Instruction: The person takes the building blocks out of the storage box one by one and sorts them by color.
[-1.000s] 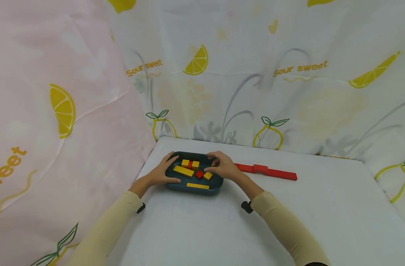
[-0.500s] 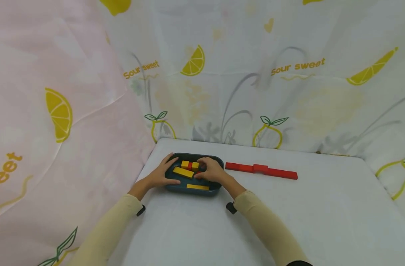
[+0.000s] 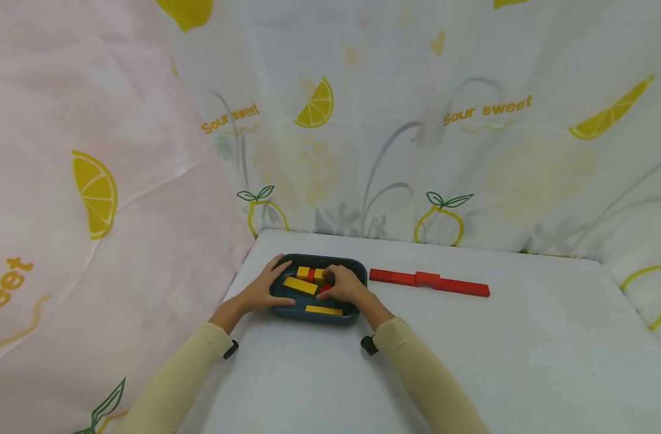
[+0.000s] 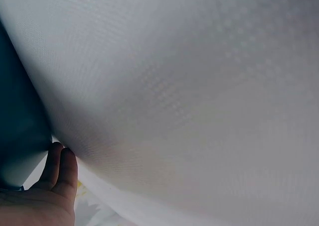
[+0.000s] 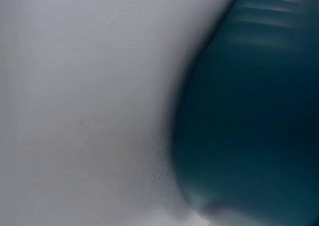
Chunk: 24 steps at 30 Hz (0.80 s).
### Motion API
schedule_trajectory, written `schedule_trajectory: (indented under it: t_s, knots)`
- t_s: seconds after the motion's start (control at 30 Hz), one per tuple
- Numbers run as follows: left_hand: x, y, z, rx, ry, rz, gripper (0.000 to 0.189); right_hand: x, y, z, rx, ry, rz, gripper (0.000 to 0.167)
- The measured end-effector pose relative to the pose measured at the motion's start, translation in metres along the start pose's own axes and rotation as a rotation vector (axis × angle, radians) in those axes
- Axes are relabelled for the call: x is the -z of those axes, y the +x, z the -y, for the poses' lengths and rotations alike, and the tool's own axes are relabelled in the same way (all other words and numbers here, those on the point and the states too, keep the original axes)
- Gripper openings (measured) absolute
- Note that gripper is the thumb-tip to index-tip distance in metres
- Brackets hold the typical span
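Observation:
A dark teal tray (image 3: pixel 309 318) lies on the table, its left end held by my left hand (image 3: pixel 257 292), thumb at the front and fingers spread toward the back. The left wrist view catches two fingers (image 4: pixel 67 173) of that hand beside the tray's outer wall. My right hand (image 3: pixel 345 284) reaches into the tray's right half, fingers curled round a small red block (image 3: pixel 326 289) that shows between fingertips and thumb. Just left of the fingertips sit yellow blocks (image 3: pixel 303 272) with a red piece between them. A long yellow block (image 3: pixel 300 286) and a thin yellow strip (image 3: pixel 324 310) lie nearer the front.
To the right of the tray, several red blocks (image 3: pixel 428 279) lie end to end in a line on the white tablecloth (image 3: pixel 471 355). A printed fabric backdrop (image 3: pixel 385 150) rises behind the table, and pink fabric (image 3: pixel 146 181) hangs at the left.
My right hand has moved left from the tray's right side onto the small red block, covering the yellow cube beside it. My left hand has kept its place on the tray.

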State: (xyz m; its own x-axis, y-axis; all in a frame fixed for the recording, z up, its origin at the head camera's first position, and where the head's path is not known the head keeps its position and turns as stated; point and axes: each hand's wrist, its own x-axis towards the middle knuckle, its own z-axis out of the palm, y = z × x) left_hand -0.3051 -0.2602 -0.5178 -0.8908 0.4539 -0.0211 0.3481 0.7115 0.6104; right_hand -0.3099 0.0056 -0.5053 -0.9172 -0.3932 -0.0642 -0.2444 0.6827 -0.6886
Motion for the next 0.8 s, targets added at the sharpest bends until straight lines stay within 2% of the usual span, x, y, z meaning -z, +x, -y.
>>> schedule_trajectory:
  t_s: [0.2,0.4,0.57,0.8]
  knots:
    - [-0.003,-0.004,-0.001,0.007,-0.007,-0.009,0.101,-0.009,-0.002,0.000,-0.074,0.031,-0.006,0.053]
    - [-0.006,-0.003,0.000,0.005,0.014,0.002,0.102,-0.014,-0.001,-0.001,-0.134,0.041,0.000,0.055]
    - [-0.003,-0.002,0.000,-0.001,0.004,-0.011,0.102,-0.014,0.002,-0.002,-0.116,0.024,0.001,0.055]
    - [-0.001,-0.001,0.001,0.005,-0.009,-0.010,0.102,-0.014,0.005,-0.001,-0.071,-0.022,0.047,0.047]
